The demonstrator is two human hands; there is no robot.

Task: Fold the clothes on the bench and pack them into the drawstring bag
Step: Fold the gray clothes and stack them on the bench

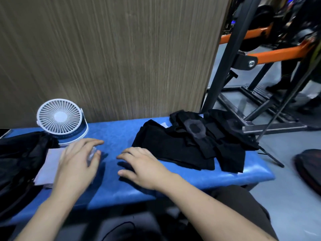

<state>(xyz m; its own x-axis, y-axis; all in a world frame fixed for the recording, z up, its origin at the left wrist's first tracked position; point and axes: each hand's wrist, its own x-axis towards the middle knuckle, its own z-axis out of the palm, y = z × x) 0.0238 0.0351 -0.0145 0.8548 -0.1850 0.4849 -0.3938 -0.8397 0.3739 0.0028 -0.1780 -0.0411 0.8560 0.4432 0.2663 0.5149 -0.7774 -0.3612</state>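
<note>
**Hands Poised Over the Blue Desk, Black Clothes Waiting to the Right**

While both forearms reached in from the bottom of the head view, the hands were spread above the blue padded desk point(118, 133), which ran along a wood-grain wall panel point(107, 54). The left hand point(78, 162) lay palm down with its fingers loosely extended over a pale folded cloth point(49, 166); something clear and blurred showed between its thumb and fingers, and whether the hand pinched it could not be told. The right hand point(140, 166) was open, fingers relaxed and slightly spread, fingertips near the bare blue surface and holding nothing.

The black clothes point(189, 145) lay in a loose, overlapping heap on the right part of the desk, just beside the right hand, with a grey patch showing on one piece near the top of the pile. A black bag point(20, 159) of thin shiny fabric sat crumpled at the left end of the desk, touching the pale cloth. A small white fan point(60, 117) stood upright at the back left, against the wall panel and just behind the left hand. An orange-and-black metal frame point(260, 56) stood on the grey floor beyond the desk's right end.
</note>
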